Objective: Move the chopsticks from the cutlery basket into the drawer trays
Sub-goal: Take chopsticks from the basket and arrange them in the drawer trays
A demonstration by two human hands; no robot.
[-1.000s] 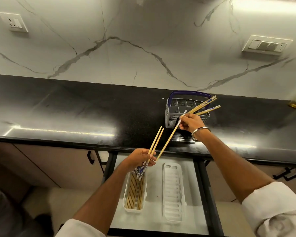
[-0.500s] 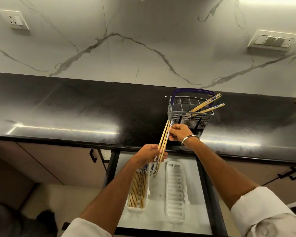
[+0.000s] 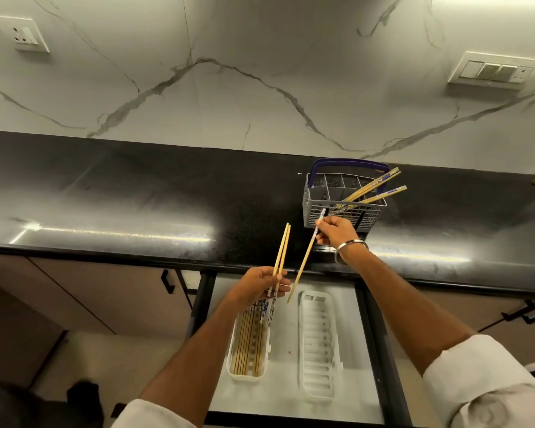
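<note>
The left hand (image 3: 260, 287) covers the middle of the pair of chopsticks (image 3: 281, 257) it holds, and their patterned ends blur over the far end of the left tray (image 3: 233, 364). The right hand (image 3: 334, 231) hides part of the single chopstick (image 3: 303, 267). The basket (image 3: 343, 208) wall conceals the lower ends of the chopsticks in the basket (image 3: 374, 188). Both sleeves and the drawer (image 3: 291, 396) front are cut off by the bottom edge. The pattern on the chopsticks is too small to make out.

The cutlery basket (image 3: 343, 208) is grey with a dark blue handle (image 3: 349, 163). The chopsticks (image 3: 372, 191) are pale wood with blue-and-white patterned ends. Both drawer trays (image 3: 318, 344) are white. The desk (image 3: 136, 196) is glossy black; the wall (image 3: 260, 72) is white marble, grey-veined.
</note>
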